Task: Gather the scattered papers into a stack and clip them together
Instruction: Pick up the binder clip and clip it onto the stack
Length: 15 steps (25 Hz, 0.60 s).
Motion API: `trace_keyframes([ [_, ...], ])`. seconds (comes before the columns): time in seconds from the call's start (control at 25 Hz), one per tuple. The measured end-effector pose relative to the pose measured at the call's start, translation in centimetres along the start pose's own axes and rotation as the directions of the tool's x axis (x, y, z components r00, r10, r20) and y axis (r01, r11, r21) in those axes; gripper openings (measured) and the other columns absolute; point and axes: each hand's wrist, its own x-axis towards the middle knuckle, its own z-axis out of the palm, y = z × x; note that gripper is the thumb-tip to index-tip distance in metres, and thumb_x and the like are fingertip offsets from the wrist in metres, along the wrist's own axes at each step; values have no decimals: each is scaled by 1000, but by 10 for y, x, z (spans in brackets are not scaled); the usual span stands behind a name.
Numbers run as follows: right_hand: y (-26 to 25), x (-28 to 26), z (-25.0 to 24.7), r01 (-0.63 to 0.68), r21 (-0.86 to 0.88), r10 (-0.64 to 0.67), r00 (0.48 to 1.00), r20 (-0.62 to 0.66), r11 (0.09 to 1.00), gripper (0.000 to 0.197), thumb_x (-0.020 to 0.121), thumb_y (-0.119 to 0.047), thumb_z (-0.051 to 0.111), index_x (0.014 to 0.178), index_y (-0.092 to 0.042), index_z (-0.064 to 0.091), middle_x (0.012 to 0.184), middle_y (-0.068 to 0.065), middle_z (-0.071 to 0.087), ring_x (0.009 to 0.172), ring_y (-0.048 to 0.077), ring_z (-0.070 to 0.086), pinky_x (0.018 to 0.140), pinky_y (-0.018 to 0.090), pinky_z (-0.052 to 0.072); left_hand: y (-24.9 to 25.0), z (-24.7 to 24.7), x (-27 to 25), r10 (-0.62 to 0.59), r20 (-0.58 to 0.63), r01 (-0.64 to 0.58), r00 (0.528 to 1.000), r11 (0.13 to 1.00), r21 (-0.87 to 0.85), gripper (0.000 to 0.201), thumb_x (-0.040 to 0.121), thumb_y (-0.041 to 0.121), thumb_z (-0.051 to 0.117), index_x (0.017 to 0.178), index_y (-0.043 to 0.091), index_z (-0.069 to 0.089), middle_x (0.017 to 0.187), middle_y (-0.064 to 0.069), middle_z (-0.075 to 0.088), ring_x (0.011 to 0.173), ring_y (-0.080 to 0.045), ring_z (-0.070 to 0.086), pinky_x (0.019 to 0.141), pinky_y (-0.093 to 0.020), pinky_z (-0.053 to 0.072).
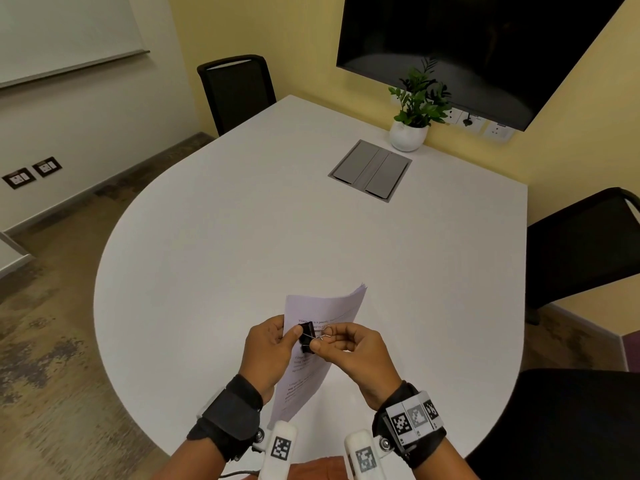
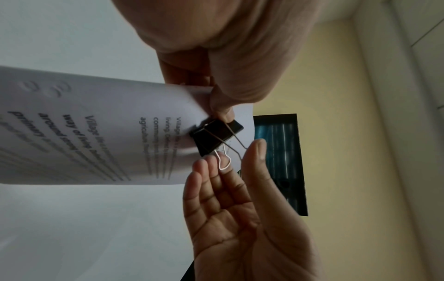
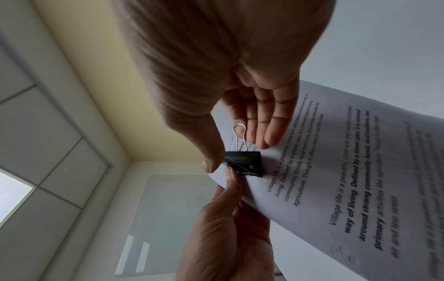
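I hold a stack of printed papers (image 1: pixel 325 306) tilted in the air above the near edge of the white table (image 1: pixel 242 237). A black binder clip (image 1: pixel 307 336) grips the stack's left edge. My left hand (image 1: pixel 292 332) pinches that edge, with its thumb beside the clip and its fingers hidden behind the sheets. My right hand (image 1: pixel 323 339) pinches the clip's wire handles. In the right wrist view its thumb lies on one handle of the clip (image 3: pixel 247 163), and the other handle stands up in front of its fingers. The left wrist view shows the clip (image 2: pixel 216 133) seated on the stack (image 2: pixel 96 133).
A potted plant (image 1: pixel 408 135) and a grey cable hatch (image 1: pixel 370 169) sit at the table's far side, under a dark wall screen (image 1: pixel 485 46). Black chairs stand at the far left (image 1: pixel 237 91), the right (image 1: pixel 581 244) and the near right (image 1: pixel 554 427).
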Motion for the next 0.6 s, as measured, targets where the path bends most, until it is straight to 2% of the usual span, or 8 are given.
trace_keyframes([
  [0.2, 2, -1, 1, 57, -35, -57, 998, -11, 998, 23, 77, -19, 93, 95, -10, 80, 90, 19, 79, 79, 17, 71, 91, 44, 64, 3, -3, -2, 20, 27, -20, 999, 1000, -4, 20, 100, 15, 67, 97, 30, 79, 96, 4, 85, 92, -26, 80, 87, -48, 65],
  [0.32, 4, 0, 0, 121, -125, -125, 992, -25, 985, 15, 82, -17, 88, 95, -15, 84, 85, 8, 80, 78, 11, 70, 92, 46, 63, 6, -7, -4, 55, 81, -54, 995, 999, -6, 17, 101, 17, 67, 104, 27, 80, 98, 3, 85, 92, -26, 80, 88, -48, 65],
  [0.44, -3, -1, -7, 219, -244, -230, 973, -17, 945, 19, 83, -14, 87, 102, -13, 84, 91, 3, 80, 81, 9, 73, 88, 38, 64, 8, -14, -4, 124, 129, -126, 984, 992, 10, 19, 101, 17, 66, 109, 28, 80, 100, 2, 84, 93, -23, 80, 85, -42, 65],
  [0.6, -30, -5, -28, 408, -366, -432, 902, 16, 837, 19, 83, -10, 86, 102, -11, 84, 91, -2, 79, 83, 9, 75, 80, 20, 59, 7, -25, -4, 292, 142, -310, 946, 941, 133, 20, 102, 12, 65, 113, 20, 79, 96, 13, 82, 90, -7, 77, 78, -18, 58],
])
